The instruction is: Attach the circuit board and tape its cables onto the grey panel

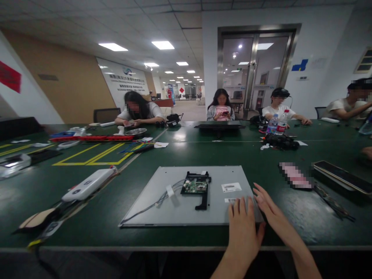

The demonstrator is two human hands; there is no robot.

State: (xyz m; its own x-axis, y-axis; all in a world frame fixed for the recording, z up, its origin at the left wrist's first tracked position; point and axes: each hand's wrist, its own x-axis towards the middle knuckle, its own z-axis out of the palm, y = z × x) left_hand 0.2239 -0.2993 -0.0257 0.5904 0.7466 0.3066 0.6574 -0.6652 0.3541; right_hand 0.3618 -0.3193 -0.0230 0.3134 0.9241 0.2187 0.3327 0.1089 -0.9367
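Note:
A grey metal display panel (174, 211) lies flat on the green table, back side up. Fixed near its middle is a black bracket (205, 201) with a green circuit board (196, 185). Grey cables (158, 201), taped down, run from the board to the near left corner. My left hand (243, 221) rests palm down on the panel's near right corner, fingers stretched out just below two white labels (231, 187). Along the right edge, my right hand (267, 205) touches the panel with fingers extended. Neither hand is wrapped around anything.
Left of the panel lies a white power strip (87, 185). A pink-screened phone (295, 175) and a dark phone (343, 176) are on the right. Farther back stand bottles (280, 123), a black monitor (219, 126) and red strips (106, 138). Several people sit across the table.

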